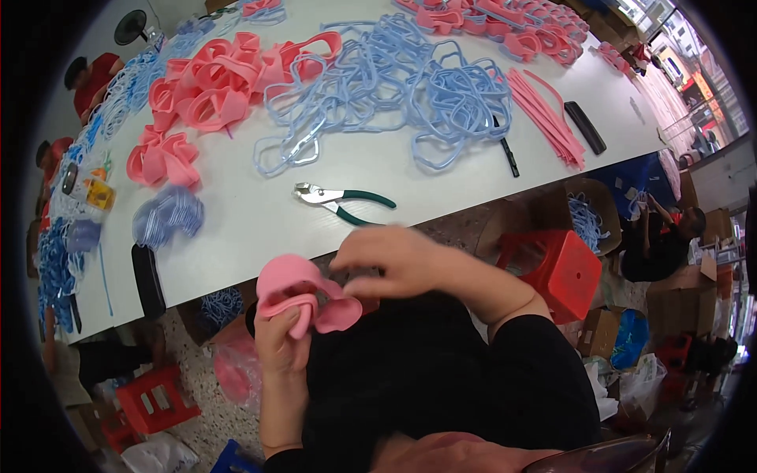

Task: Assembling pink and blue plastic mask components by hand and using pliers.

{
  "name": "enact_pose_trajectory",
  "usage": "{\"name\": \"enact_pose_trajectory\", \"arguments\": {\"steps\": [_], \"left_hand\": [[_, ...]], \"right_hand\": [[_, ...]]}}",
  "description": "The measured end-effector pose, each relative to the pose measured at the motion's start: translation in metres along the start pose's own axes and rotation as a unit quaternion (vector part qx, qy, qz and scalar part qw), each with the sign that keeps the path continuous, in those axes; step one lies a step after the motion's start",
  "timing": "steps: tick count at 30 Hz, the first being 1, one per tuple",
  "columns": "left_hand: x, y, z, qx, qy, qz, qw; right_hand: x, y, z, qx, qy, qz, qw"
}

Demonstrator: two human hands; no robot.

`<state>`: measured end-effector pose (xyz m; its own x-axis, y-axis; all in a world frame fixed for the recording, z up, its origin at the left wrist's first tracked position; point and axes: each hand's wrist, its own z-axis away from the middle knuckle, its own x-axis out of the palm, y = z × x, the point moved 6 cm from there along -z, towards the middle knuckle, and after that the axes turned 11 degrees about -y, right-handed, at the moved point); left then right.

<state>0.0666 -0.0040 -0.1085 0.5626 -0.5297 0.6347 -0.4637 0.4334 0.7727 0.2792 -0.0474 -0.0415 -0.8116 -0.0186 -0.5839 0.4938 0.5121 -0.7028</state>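
My left hand point(282, 339) grips a soft pink curved piece point(292, 273) that looks like foam, with one part folded over by my thumb. The piece is raised in front of my body, just off the table's near edge. At its right side hovers my right hand point(386, 258), slightly blurred, with fingers bent and the thumb apart from them. Whether its fingertips touch the pink piece, I cannot tell. Pliers point(343, 201) with dark green handles lie on the white table point(260, 217) beyond my hands, their jaws pointing left.
Pink curved pieces point(213, 87) are heaped at left, beside tangled light-blue loops point(378, 87). Pink strips point(548, 118), a black pen point(507, 146) and a black case point(584, 128) lie at right. A red stool point(564, 276) stands below. Other people sit nearby.
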Motion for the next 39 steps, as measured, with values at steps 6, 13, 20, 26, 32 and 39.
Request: {"name": "enact_pose_trajectory", "arguments": {"steps": [6, 13, 20, 26, 32, 39], "left_hand": [[-0.007, -0.015, 0.019, -0.034, -0.005, 0.238, 0.971], [-0.005, -0.033, 0.011, -0.039, -0.016, 0.241, 0.969], [-0.015, -0.03, 0.013, -0.016, 0.087, 0.057, 0.994], [0.002, -0.018, -0.006, 0.056, 0.084, 0.067, 0.993], [-0.004, -0.008, 0.012, 0.102, 0.112, -0.028, 0.988], [-0.004, -0.004, 0.019, 0.06, 0.052, -0.099, 0.992]], "right_hand": [[-0.181, 0.087, 0.055, 0.215, 0.318, 0.318, 0.867], [-0.237, 0.135, 0.083, 0.491, 0.226, 0.286, 0.792], [-0.173, 0.066, 0.045, 0.213, 0.351, 0.161, 0.898], [0.016, 0.005, 0.008, 0.171, 0.086, -0.17, 0.967], [0.091, 0.014, -0.007, 0.141, 0.081, -0.217, 0.963], [0.099, 0.016, -0.004, 0.137, 0.123, -0.173, 0.967]]}}
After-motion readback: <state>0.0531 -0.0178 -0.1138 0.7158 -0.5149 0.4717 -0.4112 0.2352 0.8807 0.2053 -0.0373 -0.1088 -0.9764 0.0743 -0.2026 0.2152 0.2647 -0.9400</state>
